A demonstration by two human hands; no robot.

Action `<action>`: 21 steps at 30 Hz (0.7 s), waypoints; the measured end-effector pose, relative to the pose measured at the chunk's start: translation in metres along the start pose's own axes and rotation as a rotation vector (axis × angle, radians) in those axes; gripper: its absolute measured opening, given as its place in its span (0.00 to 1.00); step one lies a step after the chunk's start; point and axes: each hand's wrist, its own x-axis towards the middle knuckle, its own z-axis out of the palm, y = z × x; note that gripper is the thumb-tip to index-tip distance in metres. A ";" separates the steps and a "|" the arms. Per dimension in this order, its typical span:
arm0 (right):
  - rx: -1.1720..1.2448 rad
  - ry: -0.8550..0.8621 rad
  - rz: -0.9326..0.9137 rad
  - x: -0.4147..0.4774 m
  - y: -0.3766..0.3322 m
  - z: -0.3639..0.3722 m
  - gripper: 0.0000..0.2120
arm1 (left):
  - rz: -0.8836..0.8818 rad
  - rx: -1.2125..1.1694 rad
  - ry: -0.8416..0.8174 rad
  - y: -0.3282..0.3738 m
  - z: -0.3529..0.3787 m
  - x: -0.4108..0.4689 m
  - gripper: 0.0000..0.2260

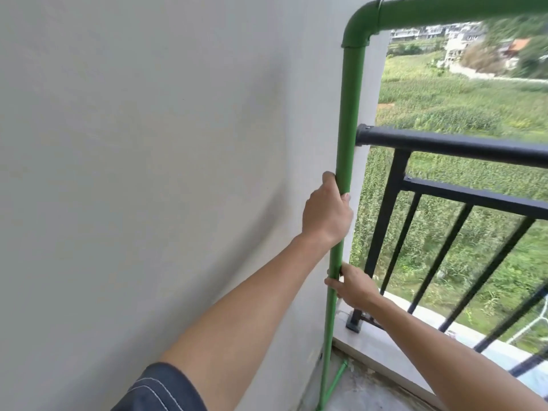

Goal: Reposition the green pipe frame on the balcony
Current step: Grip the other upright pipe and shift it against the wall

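The green pipe frame (350, 108) stands upright in the balcony corner, close to the white wall. Its vertical pipe runs from the floor up to an elbow at the top, where a horizontal pipe leads off to the right. A thinner green brace slants off near its foot. My left hand (326, 212) is wrapped around the vertical pipe at mid height. My right hand (353, 284) grips the same pipe lower down, just above the ledge.
A black metal railing (444, 143) with slanted bars runs right of the pipe, bolted onto a pale concrete ledge (385, 351). The white wall (148, 173) fills the left side. Green fields and distant houses lie beyond the railing.
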 end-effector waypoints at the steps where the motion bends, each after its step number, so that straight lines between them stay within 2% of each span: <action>1: 0.002 0.005 0.016 0.001 0.006 -0.005 0.14 | 0.022 0.002 -0.021 0.005 0.006 0.004 0.08; 7: -0.085 0.061 0.080 -0.002 0.025 -0.029 0.15 | 0.114 -0.018 -0.091 0.017 0.032 0.020 0.10; 16: 0.073 0.082 0.128 -0.002 0.019 -0.010 0.14 | 0.183 -0.075 -0.053 -0.003 0.033 0.024 0.11; 21: 0.130 0.040 0.111 -0.020 0.020 -0.025 0.17 | 0.174 -0.084 -0.066 -0.005 0.032 0.017 0.11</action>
